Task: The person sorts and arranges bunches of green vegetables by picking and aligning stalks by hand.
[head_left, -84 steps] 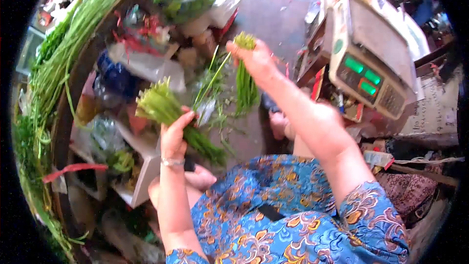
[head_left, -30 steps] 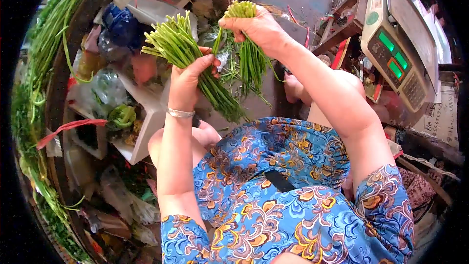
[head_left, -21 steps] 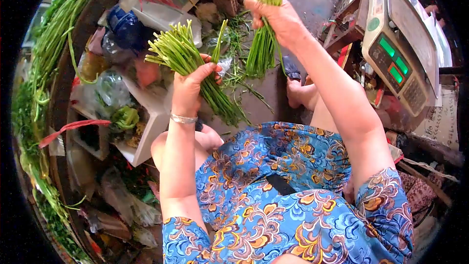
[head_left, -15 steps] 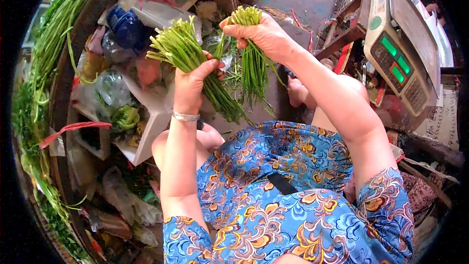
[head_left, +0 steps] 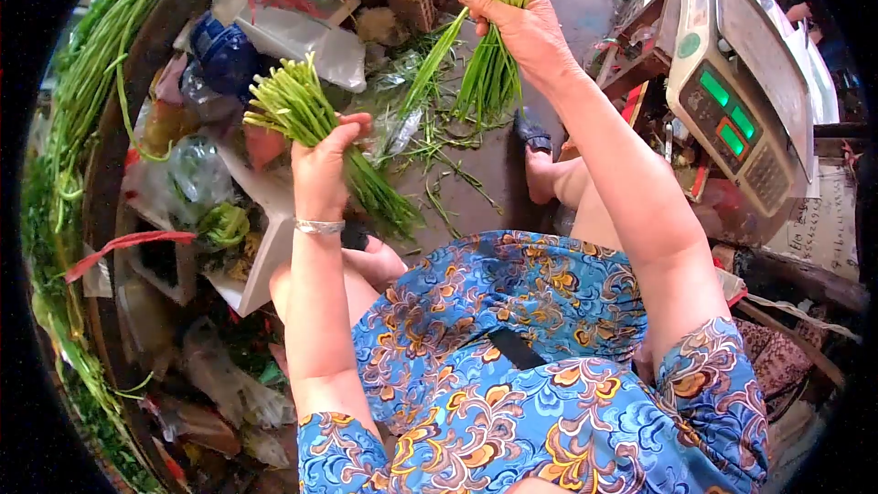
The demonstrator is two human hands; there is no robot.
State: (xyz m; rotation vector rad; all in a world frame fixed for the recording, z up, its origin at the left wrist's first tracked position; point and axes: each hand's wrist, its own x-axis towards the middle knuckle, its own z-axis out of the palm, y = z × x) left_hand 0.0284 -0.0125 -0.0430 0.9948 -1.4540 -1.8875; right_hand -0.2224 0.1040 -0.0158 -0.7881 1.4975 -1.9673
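Observation:
My left hand (head_left: 320, 165), with a bracelet at the wrist, is wrapped round a thick bunch of green stems (head_left: 297, 105). The pale cut ends point up and left, and the leafy ends hang down to the right. Higher and to the right, my right hand (head_left: 523, 32) grips a second bunch of green stems (head_left: 489, 82) near its cut ends. A few strands from that bunch splay out to the left. The two bunches are apart, both held above the floor.
Loose stems (head_left: 444, 165) lie on the floor between the feet. A scale (head_left: 741, 101) with green displays stands at the right. Long greens (head_left: 82, 119) line the left edge. Plastic bags (head_left: 201, 169), a white foam box (head_left: 265, 247) and a blue container (head_left: 224, 50) crowd the left side.
My hands have moved apart: the right one up and to the right, the left one left and slightly down. Strands that ran between the hands now hang from the right hand only.

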